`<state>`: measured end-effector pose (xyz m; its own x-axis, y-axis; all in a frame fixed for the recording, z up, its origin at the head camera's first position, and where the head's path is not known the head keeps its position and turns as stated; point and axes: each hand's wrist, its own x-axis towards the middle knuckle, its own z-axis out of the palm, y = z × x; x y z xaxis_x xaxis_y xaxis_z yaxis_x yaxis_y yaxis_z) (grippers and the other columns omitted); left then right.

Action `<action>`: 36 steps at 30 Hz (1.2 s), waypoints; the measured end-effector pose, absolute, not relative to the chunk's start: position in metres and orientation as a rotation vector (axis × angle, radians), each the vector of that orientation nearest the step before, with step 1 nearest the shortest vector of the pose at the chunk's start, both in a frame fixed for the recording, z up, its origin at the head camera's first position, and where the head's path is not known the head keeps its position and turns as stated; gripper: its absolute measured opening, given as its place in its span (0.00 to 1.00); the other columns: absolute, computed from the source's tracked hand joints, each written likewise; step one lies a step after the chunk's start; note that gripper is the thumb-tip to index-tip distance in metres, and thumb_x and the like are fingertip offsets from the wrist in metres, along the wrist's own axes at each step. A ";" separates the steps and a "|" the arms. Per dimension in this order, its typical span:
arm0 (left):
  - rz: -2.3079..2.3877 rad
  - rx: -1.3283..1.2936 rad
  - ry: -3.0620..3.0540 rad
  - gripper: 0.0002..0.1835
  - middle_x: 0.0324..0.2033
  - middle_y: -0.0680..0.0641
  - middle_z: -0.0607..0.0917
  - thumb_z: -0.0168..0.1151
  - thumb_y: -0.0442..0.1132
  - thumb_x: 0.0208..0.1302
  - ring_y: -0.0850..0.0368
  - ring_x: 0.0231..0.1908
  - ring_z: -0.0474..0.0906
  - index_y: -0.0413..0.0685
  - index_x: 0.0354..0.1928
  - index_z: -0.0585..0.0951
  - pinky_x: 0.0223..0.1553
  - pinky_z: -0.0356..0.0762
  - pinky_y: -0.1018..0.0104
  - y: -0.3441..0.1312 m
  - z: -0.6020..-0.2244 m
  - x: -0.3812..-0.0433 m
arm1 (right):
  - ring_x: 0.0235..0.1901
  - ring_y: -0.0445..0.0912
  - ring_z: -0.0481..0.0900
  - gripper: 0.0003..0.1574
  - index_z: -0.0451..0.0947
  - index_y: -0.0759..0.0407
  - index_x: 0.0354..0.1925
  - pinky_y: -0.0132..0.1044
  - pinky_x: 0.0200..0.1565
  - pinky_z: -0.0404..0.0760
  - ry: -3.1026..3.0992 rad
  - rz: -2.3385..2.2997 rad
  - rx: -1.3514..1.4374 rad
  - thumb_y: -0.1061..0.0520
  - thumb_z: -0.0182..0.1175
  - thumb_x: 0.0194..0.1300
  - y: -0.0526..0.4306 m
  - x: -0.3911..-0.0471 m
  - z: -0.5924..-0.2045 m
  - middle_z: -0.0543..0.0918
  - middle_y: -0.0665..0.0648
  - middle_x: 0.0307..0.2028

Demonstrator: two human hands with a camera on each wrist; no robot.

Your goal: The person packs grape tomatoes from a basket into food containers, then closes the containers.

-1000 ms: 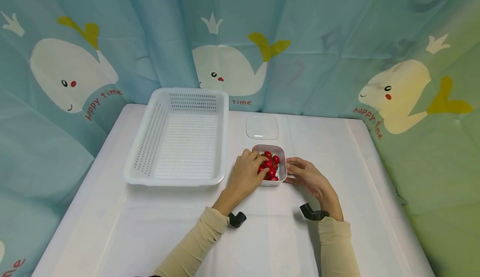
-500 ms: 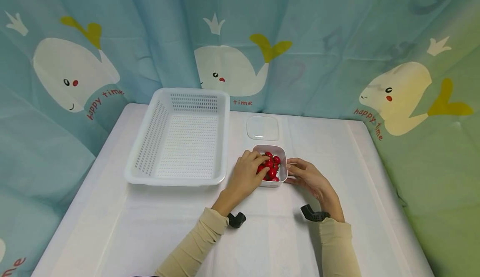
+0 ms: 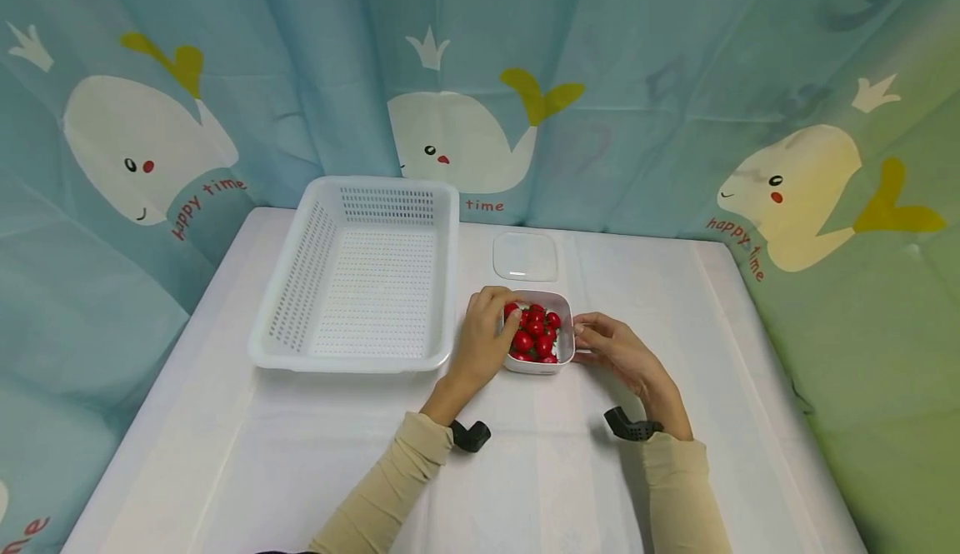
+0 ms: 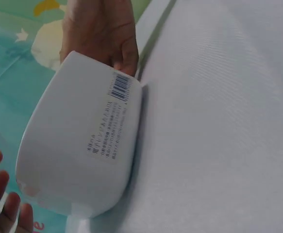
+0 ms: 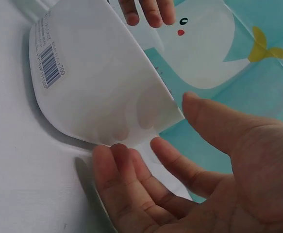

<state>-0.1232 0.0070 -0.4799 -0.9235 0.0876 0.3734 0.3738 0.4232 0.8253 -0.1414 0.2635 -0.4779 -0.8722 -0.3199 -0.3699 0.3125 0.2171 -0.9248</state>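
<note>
A small white plastic food container [image 3: 542, 368] stands on the table, holding several red cherry tomatoes [image 3: 536, 329]. Its near outer wall carries a barcode label [image 4: 113, 116]. My left hand [image 3: 480, 337] is at the container's left rim, its thumb over the tomatoes and its fingers apart with nothing between them. In the left wrist view, those fingertips [image 4: 8, 204] show at the lower left. On the other side, my right hand [image 3: 622, 358] rests its fingers against the right wall, thumb near the rim. The right wrist view shows these fingers [image 5: 141, 184] spread loosely beside the wall.
A large white slotted plastic basket [image 3: 375, 287] with bare floor stands to the left. Behind the container lies a clear lid [image 3: 525, 256] flat on the white cloth-covered table [image 3: 540, 487]. A whale-printed curtain [image 3: 630, 54] closes off the back and sides.
My left hand has drawn back from among the tomatoes to the container's left rim, uncovering more of them. The right hand stays at the right wall.
</note>
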 end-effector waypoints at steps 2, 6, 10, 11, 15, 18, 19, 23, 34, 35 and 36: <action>-1.571 -0.353 -2.402 0.13 0.58 0.45 0.80 0.56 0.37 0.77 0.48 0.59 0.73 0.45 0.58 0.83 0.59 0.75 0.53 0.007 -0.478 -0.125 | 0.51 0.42 0.83 0.34 0.64 0.72 0.69 0.39 0.56 0.86 2.015 -1.714 -0.008 0.50 0.58 0.79 0.264 -0.144 -0.477 0.78 0.57 0.58; -1.669 -0.257 -2.409 0.16 0.62 0.43 0.79 0.52 0.38 0.79 0.47 0.60 0.73 0.46 0.63 0.79 0.61 0.75 0.51 0.006 -0.478 -0.130 | 0.50 0.41 0.83 0.34 0.66 0.71 0.69 0.37 0.56 0.86 2.068 -1.699 -0.015 0.49 0.59 0.79 0.262 -0.150 -0.476 0.79 0.53 0.57; -1.735 -0.168 -2.429 0.19 0.65 0.41 0.78 0.50 0.40 0.80 0.43 0.64 0.73 0.46 0.67 0.76 0.65 0.75 0.46 0.006 -0.480 -0.137 | 0.50 0.40 0.84 0.34 0.66 0.69 0.71 0.36 0.55 0.86 2.118 -1.701 -0.027 0.49 0.59 0.79 0.260 -0.157 -0.476 0.79 0.54 0.58; -1.752 -0.141 -2.430 0.20 0.66 0.40 0.78 0.50 0.41 0.80 0.42 0.65 0.73 0.45 0.68 0.75 0.66 0.75 0.45 0.006 -0.480 -0.139 | 0.50 0.39 0.84 0.34 0.65 0.69 0.72 0.35 0.55 0.86 2.121 -1.718 -0.030 0.50 0.59 0.79 0.259 -0.159 -0.476 0.79 0.55 0.58; -1.796 -0.022 -2.442 0.23 0.69 0.41 0.77 0.47 0.44 0.81 0.42 0.69 0.73 0.45 0.71 0.74 0.69 0.74 0.44 0.008 -0.480 -0.148 | 0.51 0.38 0.84 0.36 0.62 0.68 0.75 0.35 0.54 0.86 2.144 -1.773 -0.036 0.51 0.56 0.80 0.257 -0.167 -0.476 0.77 0.64 0.64; -1.815 0.072 -2.440 0.23 0.70 0.42 0.77 0.47 0.45 0.81 0.43 0.70 0.73 0.46 0.71 0.74 0.70 0.73 0.45 0.008 -0.482 -0.154 | 0.58 0.45 0.83 0.35 0.61 0.66 0.76 0.39 0.59 0.85 2.181 -1.784 -0.028 0.50 0.53 0.82 0.254 -0.175 -0.476 0.73 0.68 0.70; -1.821 0.097 -2.440 0.24 0.71 0.42 0.77 0.47 0.46 0.81 0.43 0.71 0.74 0.46 0.71 0.74 0.71 0.73 0.46 0.008 -0.483 -0.156 | 0.61 0.49 0.83 0.35 0.60 0.66 0.77 0.42 0.62 0.83 2.192 -1.785 -0.028 0.49 0.52 0.83 0.253 -0.177 -0.475 0.72 0.68 0.72; -1.839 0.158 -2.433 0.24 0.72 0.41 0.76 0.46 0.48 0.82 0.42 0.71 0.74 0.46 0.72 0.72 0.72 0.71 0.44 0.007 -0.485 -0.165 | 0.71 0.61 0.74 0.34 0.58 0.66 0.78 0.52 0.69 0.75 2.194 -1.839 0.002 0.50 0.47 0.85 0.247 -0.188 -0.475 0.70 0.69 0.74; -1.899 0.205 -2.437 0.27 0.72 0.39 0.75 0.41 0.52 0.82 0.42 0.73 0.72 0.49 0.75 0.70 0.75 0.67 0.43 0.005 -0.492 -0.184 | 0.70 0.62 0.74 0.33 0.59 0.67 0.77 0.42 0.65 0.81 2.208 -1.855 0.092 0.51 0.45 0.85 0.236 -0.220 -0.475 0.69 0.69 0.74; -1.899 0.213 -2.442 0.28 0.72 0.39 0.75 0.41 0.52 0.82 0.42 0.73 0.72 0.50 0.75 0.70 0.74 0.67 0.43 0.006 -0.492 -0.185 | 0.69 0.62 0.74 0.33 0.59 0.68 0.77 0.42 0.65 0.81 2.207 -1.847 0.095 0.51 0.45 0.85 0.236 -0.223 -0.476 0.69 0.70 0.74; -1.898 0.222 -2.447 0.28 0.72 0.40 0.75 0.41 0.53 0.82 0.42 0.73 0.72 0.50 0.75 0.70 0.74 0.67 0.43 0.006 -0.493 -0.187 | 0.69 0.62 0.74 0.33 0.59 0.68 0.77 0.41 0.64 0.81 2.206 -1.836 0.101 0.52 0.46 0.84 0.235 -0.226 -0.477 0.69 0.70 0.74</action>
